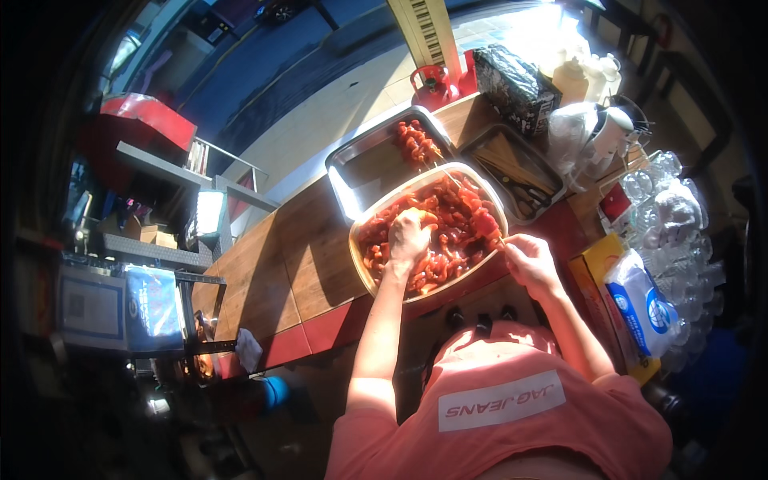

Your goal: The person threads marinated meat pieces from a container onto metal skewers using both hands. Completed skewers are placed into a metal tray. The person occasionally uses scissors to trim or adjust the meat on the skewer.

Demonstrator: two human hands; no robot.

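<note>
A cream plastic tub (358,264) full of glossy red marinated meat pieces (441,258) sits before me at the counter's edge. My left hand (411,235) reaches down into the tub with its fingers at the meat; whether they pinch a piece cannot be made out. At the tub's right rim, my right hand (531,261) grips the near end of a thin skewer. Threaded meat (485,221) covers part of that stick, which slants across the tub's right side. Behind the tub, a metal tray (372,162) holds several loaded meat skewers (415,143).
A dark tray (555,195) with bare bamboo sticks (501,159) and black-handled scissors (528,195) stands right of the tub. Farther right are a patterned box (516,87), squeeze bottles (573,78), clear plastic cups (690,252) and a white-and-blue plastic pack (642,303). Tiled counter (288,282) extends left.
</note>
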